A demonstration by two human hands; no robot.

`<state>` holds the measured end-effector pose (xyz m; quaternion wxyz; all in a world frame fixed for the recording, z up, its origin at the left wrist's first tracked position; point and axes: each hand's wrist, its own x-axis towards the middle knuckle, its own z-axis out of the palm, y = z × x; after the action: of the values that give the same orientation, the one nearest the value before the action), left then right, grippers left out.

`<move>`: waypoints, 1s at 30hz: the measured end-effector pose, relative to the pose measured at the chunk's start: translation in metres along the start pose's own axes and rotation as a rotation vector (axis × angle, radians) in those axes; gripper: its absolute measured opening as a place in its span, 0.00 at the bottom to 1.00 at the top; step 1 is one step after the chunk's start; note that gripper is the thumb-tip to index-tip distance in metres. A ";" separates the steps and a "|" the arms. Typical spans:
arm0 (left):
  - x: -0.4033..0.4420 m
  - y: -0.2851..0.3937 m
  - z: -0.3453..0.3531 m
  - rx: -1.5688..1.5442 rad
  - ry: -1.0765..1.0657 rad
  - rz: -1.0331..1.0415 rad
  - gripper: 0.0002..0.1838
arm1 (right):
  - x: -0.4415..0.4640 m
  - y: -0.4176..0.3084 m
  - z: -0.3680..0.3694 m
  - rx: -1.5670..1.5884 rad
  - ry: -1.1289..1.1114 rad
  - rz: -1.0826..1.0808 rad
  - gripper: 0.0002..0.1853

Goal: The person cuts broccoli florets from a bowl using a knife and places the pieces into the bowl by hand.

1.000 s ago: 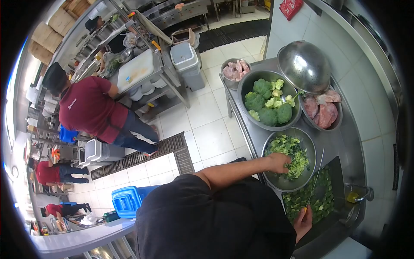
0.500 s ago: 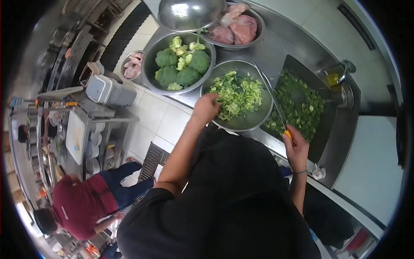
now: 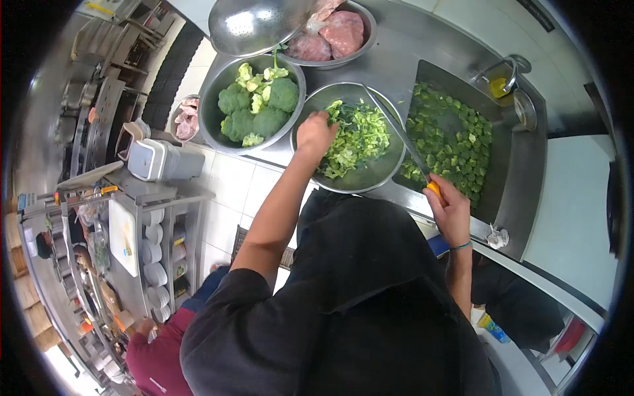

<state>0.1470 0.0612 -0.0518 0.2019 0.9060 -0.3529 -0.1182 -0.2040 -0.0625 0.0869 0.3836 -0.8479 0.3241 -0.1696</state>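
Aslant, the knife (image 3: 401, 138) crosses above the two-o'clock rim of a steel bowl (image 3: 371, 178), tip toward eleven, handle toward five; the right hand (image 3: 450, 206) grips it; at nine, the left hand (image 3: 316, 135) meets chopped greens (image 3: 356, 142), its grip unclear; a sink (image 3: 512, 152) lies at three.

Greens (image 3: 356, 142) in bowl (image 3: 371, 178) beside sink (image 3: 500, 171)

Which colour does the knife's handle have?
The knife's handle is yellow-orange, held in the right hand; the head view shows it best.
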 end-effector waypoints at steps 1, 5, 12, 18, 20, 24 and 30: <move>0.005 0.002 0.008 0.012 0.001 -0.002 0.21 | 0.000 0.000 0.000 0.013 -0.001 0.002 0.19; 0.010 -0.001 0.026 0.046 -0.014 -0.051 0.23 | -0.006 0.001 -0.001 0.006 -0.024 0.047 0.20; -0.022 0.019 -0.020 -0.364 0.069 -0.033 0.21 | -0.017 0.020 0.002 0.028 -0.084 0.032 0.21; -0.031 0.031 -0.029 -0.689 0.017 -0.121 0.20 | -0.012 0.021 -0.001 -0.047 -0.127 -0.090 0.20; -0.031 0.027 -0.023 -0.778 0.032 -0.144 0.19 | -0.011 0.019 -0.003 -0.046 -0.132 -0.098 0.20; -0.034 0.026 -0.025 -0.770 0.024 -0.104 0.15 | -0.012 0.021 -0.001 -0.020 -0.156 -0.086 0.19; -0.041 0.035 -0.029 -0.984 -0.009 -0.196 0.15 | -0.012 0.016 0.006 -0.062 -0.143 -0.115 0.19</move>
<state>0.1073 0.0743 -0.0073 0.5916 0.7319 -0.1695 -0.2927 -0.2165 -0.0587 0.0701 0.3688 -0.8866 0.2520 -0.1202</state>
